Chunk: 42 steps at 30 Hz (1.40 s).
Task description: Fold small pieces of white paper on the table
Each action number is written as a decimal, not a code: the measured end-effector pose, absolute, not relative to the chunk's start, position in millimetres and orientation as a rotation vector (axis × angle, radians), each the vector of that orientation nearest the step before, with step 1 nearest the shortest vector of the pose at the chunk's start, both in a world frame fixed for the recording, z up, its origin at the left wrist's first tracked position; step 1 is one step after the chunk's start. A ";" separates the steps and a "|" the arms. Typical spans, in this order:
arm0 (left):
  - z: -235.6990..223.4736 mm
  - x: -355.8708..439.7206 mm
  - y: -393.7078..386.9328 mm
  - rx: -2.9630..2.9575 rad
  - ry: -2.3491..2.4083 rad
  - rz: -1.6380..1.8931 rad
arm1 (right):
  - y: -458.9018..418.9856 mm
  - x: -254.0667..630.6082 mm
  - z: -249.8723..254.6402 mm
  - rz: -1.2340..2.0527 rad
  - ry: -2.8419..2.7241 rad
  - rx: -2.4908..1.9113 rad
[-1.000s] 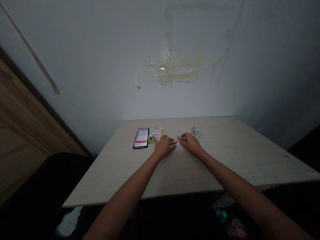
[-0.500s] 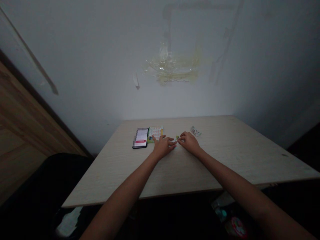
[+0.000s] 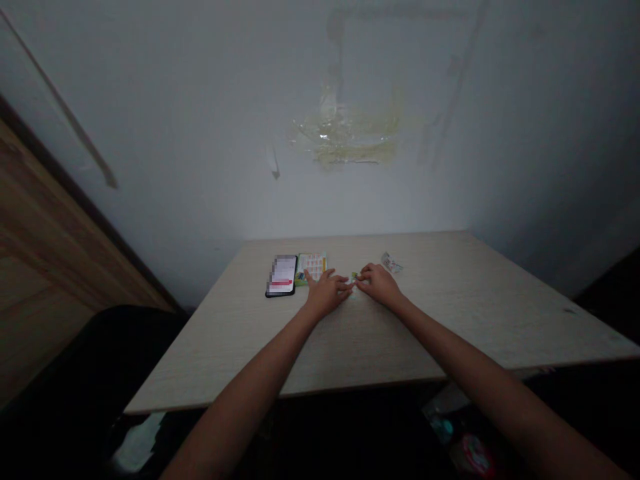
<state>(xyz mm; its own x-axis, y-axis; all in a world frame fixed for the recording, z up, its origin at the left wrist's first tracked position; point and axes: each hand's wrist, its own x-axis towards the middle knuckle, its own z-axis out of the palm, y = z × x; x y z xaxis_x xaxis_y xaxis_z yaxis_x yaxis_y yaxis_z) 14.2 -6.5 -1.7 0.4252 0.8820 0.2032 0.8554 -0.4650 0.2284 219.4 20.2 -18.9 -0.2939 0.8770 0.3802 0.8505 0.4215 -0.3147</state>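
A small green-and-white piece (image 3: 355, 275), too small to name for sure, lies on the table between my hands. My left hand (image 3: 327, 292) rests with its fingers spread, the fingertips at the piece's left side and the thumb over the lower edge of a printed card or booklet (image 3: 313, 262). On the other side, my right hand (image 3: 379, 285) is closed, thumb and forefinger pinched at the piece's right edge. Its other fingers are curled in and partly hidden.
Left of the booklet lies a phone (image 3: 283, 275) with its screen lit. A crumpled clear wrapper (image 3: 391, 262) sits beyond my right hand. The pale wooden table (image 3: 240, 333) meets a wall (image 3: 200, 133) with peeling tape. Below the near edge, a few dim items show.
Both hands stay almost where they were. A little more of the small piece shows between the fingertips, and the right fingers have shifted slightly.
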 end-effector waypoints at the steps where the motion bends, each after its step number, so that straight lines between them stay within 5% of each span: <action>1: -1.6 14.3 -6.7 2.575 1.576 0.451 | 20.5 219.6 -18.7 0.079 -2.184 -1.459; 42: -2.8 13.0 -6.6 2.523 1.580 0.493 | 9.2 231.4 -27.6 0.178 -2.270 -1.271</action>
